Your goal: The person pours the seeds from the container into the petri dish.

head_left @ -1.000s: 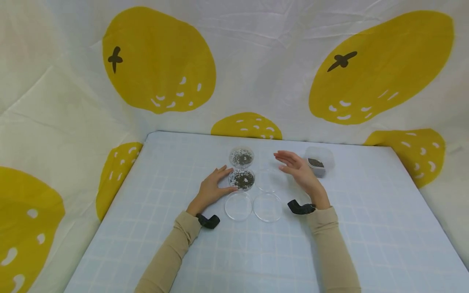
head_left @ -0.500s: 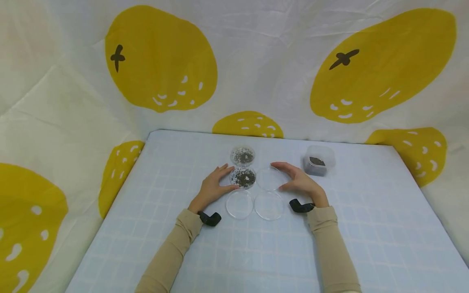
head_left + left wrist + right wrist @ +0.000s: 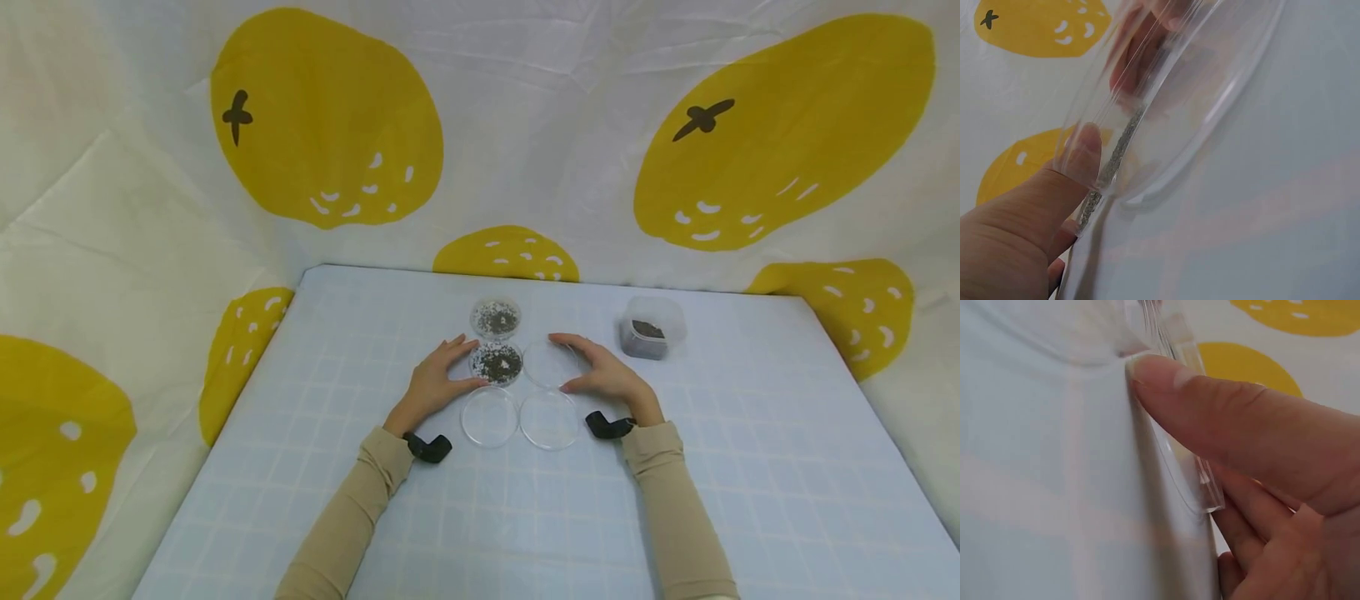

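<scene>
In the head view my left hand (image 3: 431, 383) curls thumb and fingers around the left side of a petri dish (image 3: 497, 365) of dark granules mixed with white bits. My right hand (image 3: 607, 375) spans a clear petri dish part (image 3: 546, 365) just right of it, thumb at the near rim and fingers at the far rim. The left wrist view shows my left thumb (image 3: 1085, 156) behind clear plastic, beside the dark layer of granules (image 3: 1116, 153). Close up in the right wrist view, my right thumb (image 3: 1166, 375) lies against the edge of a clear dish (image 3: 1207, 487).
Behind the held dish stands another petri dish (image 3: 495, 319) with dark and white granules. Two clear round dish parts lie in front, one left (image 3: 489, 417) and one right (image 3: 549, 420). A clear plastic box (image 3: 647, 333) holding dark granules stands at the back right.
My right hand has come down from above, near the box, and closed around the clear dish part. My left hand has stayed at the filled petri dish.
</scene>
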The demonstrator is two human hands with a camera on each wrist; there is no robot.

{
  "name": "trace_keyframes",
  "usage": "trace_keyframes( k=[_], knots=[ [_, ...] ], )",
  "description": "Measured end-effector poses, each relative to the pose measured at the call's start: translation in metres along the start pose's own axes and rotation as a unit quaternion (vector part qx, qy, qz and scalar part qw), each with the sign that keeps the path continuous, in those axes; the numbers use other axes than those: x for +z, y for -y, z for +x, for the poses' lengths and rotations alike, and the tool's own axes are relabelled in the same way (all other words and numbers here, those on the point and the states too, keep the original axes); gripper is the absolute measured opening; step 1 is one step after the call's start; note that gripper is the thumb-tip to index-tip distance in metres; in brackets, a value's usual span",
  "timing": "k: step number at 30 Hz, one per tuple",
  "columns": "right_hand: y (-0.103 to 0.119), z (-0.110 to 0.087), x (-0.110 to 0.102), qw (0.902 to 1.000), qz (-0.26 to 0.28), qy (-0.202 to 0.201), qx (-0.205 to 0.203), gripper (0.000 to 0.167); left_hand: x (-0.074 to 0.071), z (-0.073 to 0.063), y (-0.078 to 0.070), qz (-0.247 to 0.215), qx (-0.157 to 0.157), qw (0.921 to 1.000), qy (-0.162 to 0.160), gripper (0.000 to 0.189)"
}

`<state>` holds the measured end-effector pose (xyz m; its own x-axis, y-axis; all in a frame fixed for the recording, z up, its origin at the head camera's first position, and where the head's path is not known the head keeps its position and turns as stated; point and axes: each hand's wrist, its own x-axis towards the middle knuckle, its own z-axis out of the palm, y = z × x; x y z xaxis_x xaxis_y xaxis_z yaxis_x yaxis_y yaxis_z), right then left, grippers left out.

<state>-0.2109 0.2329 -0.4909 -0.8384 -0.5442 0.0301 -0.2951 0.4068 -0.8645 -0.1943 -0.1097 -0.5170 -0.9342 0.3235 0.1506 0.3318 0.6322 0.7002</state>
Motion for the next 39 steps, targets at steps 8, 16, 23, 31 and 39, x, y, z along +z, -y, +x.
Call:
trace_keyframes(
  k=[8, 16, 23, 31, 39],
  knots=[
    [-0.003, 0.003, 0.0, 0.9992, 0.003, -0.041, 0.0, 0.085, 0.0, 0.0, 0.0, 0.003, -0.004, 1.0, 0.001, 0.075],
    [-0.001, 0.005, 0.003, 0.9943, 0.083, -0.05, -0.046, 0.083, -0.001, -0.002, -0.001, 0.004, -0.012, 0.9999, 0.004, 0.076],
    [0.008, 0.008, 0.006, 0.984, 0.142, -0.051, -0.095, 0.09, 0.0, -0.001, -0.001, 0.007, -0.006, 0.9999, 0.005, 0.076],
    [0.027, 0.018, 0.013, 0.9824, 0.154, -0.057, -0.09, 0.085, -0.001, -0.001, -0.001, 0.004, -0.015, 0.9998, 0.01, 0.076],
    [0.061, 0.033, 0.022, 0.987, 0.13, -0.045, -0.083, 0.081, -0.002, -0.001, -0.004, 0.004, -0.021, 0.9997, 0.014, 0.076]
  ],
)
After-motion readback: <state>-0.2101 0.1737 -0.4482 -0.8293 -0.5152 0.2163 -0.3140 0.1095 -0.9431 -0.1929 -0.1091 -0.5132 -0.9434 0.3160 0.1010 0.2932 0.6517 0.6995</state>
